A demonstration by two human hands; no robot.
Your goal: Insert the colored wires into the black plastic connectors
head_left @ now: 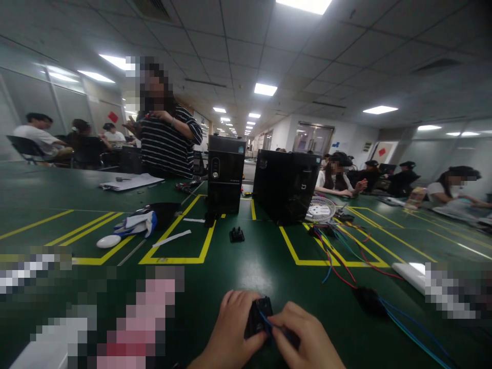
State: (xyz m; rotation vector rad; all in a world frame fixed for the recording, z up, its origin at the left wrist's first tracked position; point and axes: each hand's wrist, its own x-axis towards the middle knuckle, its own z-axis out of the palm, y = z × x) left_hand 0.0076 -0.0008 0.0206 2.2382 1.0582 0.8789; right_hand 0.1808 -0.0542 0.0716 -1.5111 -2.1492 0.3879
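Observation:
Low in the middle of the head view, my left hand (235, 328) is wrapped round a small black part (260, 313), thumb below and fingers above. My right hand (302, 333) pinches a thin blue wire (264, 316) against the face of that part. Fine detail on the part is too small to tell. Farther up the green table (253, 266) stands a similar-looking black piece (237, 234), in front of two black computer cases, one at the left (226, 177) and one at the right (284, 184).
Red, blue and green wires (346, 277) run across the right side near a white basket (321, 209). Gloves (138, 224), paper strips (171, 238) and papers (130, 182) lie at left. A person in a striped top (167, 143) stands across the table; others sit at both sides.

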